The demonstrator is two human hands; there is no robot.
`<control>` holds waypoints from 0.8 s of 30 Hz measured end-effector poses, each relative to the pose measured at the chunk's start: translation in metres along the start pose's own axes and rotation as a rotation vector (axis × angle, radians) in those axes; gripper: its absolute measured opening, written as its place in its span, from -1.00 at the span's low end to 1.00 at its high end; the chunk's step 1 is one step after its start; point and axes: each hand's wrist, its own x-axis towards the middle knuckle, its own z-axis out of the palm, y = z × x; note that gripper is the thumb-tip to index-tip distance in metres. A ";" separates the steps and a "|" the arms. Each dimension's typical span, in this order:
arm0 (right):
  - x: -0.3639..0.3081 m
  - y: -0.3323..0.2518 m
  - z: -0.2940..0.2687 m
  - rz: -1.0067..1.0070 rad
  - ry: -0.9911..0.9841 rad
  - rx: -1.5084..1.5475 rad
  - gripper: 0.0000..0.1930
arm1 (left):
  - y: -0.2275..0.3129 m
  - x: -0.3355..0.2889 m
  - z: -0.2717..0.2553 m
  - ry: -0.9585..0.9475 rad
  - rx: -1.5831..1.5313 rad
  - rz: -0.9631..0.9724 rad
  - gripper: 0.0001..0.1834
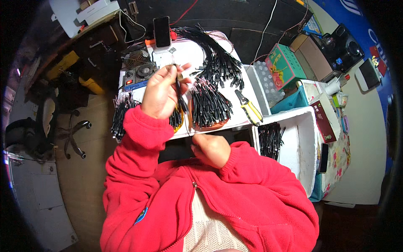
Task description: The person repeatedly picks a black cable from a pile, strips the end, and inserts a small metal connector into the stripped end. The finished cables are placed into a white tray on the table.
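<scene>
My left hand [159,97] is raised over the white worktop, its thumb and fingers pinching a thin black cable [183,106]. Bare wire ends appear to stick up past the fingertips. Lower down, near the worktop's front edge, my right hand [213,150] is closed round the lower end of the same cable, whose tip is hidden in the fingers. Just beyond, between the hands, stands a dense bundle of short black cables [210,105] with pale tips. Another cable bundle [122,115] lies left of my left wrist.
Long black cables [220,59] spread across the worktop's back. Yellow-handled wire strippers [250,110] lie at its right edge, beside a white foam box [308,126] holding more cables. Behind my left hand are a phone [162,32] on a stand and a blue device with a fan [138,73].
</scene>
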 end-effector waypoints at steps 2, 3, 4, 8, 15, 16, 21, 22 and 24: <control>-0.013 0.008 0.026 -0.028 -0.078 -0.058 -0.86 | 0.011 -0.005 -0.001 -0.026 0.038 0.170 -0.81; -0.017 0.013 0.035 0.023 -0.206 -0.102 -0.84 | 0.017 -0.009 -0.001 -0.026 0.080 0.249 -0.82; -0.020 0.016 0.041 0.007 -0.246 -0.085 -0.84 | 0.022 -0.016 -0.001 -0.064 0.131 0.291 -0.83; -0.010 0.017 0.024 0.055 -0.298 0.302 -0.79 | 0.012 -0.068 0.006 -0.091 0.301 0.309 -0.83; 0.056 0.000 -0.057 0.253 0.137 1.364 -0.79 | -0.018 -0.116 0.013 -0.110 0.266 0.210 -0.84; 0.060 -0.004 -0.059 0.302 0.138 1.418 -0.83 | -0.021 -0.117 0.013 -0.123 0.277 0.205 -0.83; 0.060 -0.012 -0.059 0.253 0.231 1.307 -0.84 | -0.027 -0.117 0.016 -0.079 0.426 0.174 -0.81; 0.058 -0.012 -0.058 0.231 0.253 1.266 -0.85 | -0.029 -0.116 0.017 -0.040 0.425 0.197 -0.81; 0.055 -0.013 -0.055 0.262 0.259 1.231 -0.85 | -0.031 -0.114 0.020 0.079 0.384 0.215 -0.80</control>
